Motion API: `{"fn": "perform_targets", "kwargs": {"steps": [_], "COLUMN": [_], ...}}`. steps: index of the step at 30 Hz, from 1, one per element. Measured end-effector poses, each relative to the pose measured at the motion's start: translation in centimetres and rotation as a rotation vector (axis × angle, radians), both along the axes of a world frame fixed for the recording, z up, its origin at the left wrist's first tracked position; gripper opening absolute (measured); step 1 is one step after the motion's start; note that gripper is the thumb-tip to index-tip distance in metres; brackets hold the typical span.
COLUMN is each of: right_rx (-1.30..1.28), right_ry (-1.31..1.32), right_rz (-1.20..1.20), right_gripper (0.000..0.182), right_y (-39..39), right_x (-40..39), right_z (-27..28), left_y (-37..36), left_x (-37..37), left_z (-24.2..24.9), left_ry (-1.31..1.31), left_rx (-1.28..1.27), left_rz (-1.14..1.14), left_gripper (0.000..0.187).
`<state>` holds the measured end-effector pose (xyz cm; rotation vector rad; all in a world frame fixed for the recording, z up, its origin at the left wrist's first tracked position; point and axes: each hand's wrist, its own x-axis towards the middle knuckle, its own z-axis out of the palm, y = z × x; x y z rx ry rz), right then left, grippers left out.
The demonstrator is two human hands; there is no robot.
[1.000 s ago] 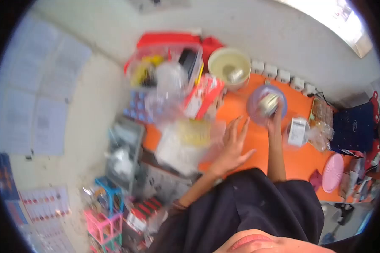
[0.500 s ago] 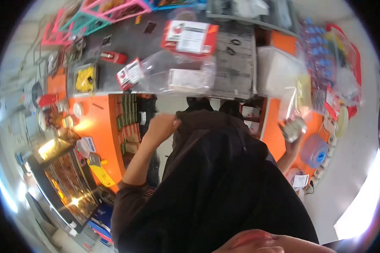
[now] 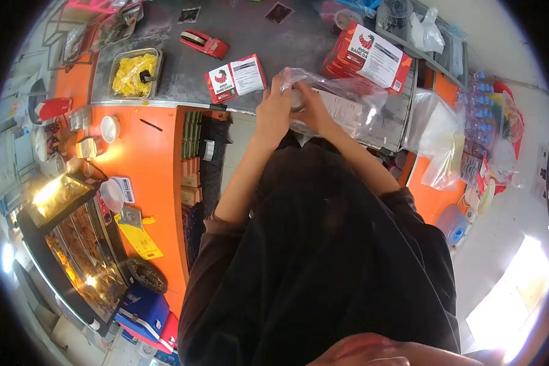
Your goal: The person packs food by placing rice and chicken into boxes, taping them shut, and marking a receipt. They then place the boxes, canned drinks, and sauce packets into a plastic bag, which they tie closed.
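Both hands meet at the front edge of the dark counter (image 3: 164,85), at the mouth of a clear plastic bag (image 3: 375,100). My left hand (image 3: 274,116) is closed, its fingertips on the bag's left edge. Curled in from the other side, my right hand (image 3: 317,113) is closed on a small silvery packet (image 3: 296,100), mostly hidden between the hands. Inside the bag lies a box with a white printed label (image 3: 341,113). Just left of my hands sits a red and white printed box (image 3: 236,78).
Red printed boxes (image 3: 369,58) are stacked at the back right. A red tape dispenser (image 3: 205,44) and a clear tub of yellow food (image 3: 134,74) stand to the left. Plastic bags (image 3: 433,131) lie on the right orange counter. A lit food warmer (image 3: 79,250) stands at far left.
My right hand has come from the right orange counter to the bag with the silvery packet. My left hand has moved forward to the bag. The view has shifted.
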<state>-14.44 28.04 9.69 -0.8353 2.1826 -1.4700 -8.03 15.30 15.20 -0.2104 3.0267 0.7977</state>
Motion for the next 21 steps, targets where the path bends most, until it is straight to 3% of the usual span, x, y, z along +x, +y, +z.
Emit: {"fn": "perform_targets", "kwargs": {"steps": [1,3,7,9,11,13,14,16,20,21], "right_rx": [0.013,0.064,0.332,0.658,0.660,1.105,1.108,1.337,1.047,0.735], "right_ry": [-0.006,0.254,0.219,0.463,0.540,0.306,0.294,0.336,0.407,0.381], "right_rz": [-0.008,-0.038,-0.037,0.077,0.163,0.264,0.253,0.483,0.421,0.374], "right_gripper": [0.061,0.065,0.065,0.067,0.057,0.045,0.045,0.054,0.050,0.042], "right_y": [-0.7,-1.2,-0.2,2.0,7.4,12.0,13.0,14.8,15.7,16.9], "right_x": [0.2,0.7,0.3,-0.5,-3.0,-4.6,-4.9,-5.5,-5.6,-5.9], "right_z": [-2.2,-5.4,-6.0,-2.4,0.1,6.5,8.3,11.0,15.4,17.3], "left_y": [-0.1,-0.3,-0.6,-1.1,-1.3,-1.1,-0.6,0.6,1.9,1.6], "left_x": [0.1,0.3,0.2,0.0,0.1,0.2,0.0,-1.0,-2.3,-1.6], "left_z": [0.3,0.3,0.9,1.5,2.0,2.7,3.6,6.1,9.6,10.8], "left_ry": [0.071,0.061,0.023,-0.005,-0.041,-0.088,-0.092,-0.290,-0.223,-0.226], "left_rx": [0.040,0.096,0.107,0.090,0.075,0.036,0.037,0.182,0.228,0.213], "left_rz": [-0.009,-0.027,-0.059,-0.107,-0.154,-0.194,-0.209,-0.149,-0.228,-0.292], "left_gripper": [0.078,0.079,0.084,0.084,0.084,0.078,0.078,0.059,0.050,0.049]}}
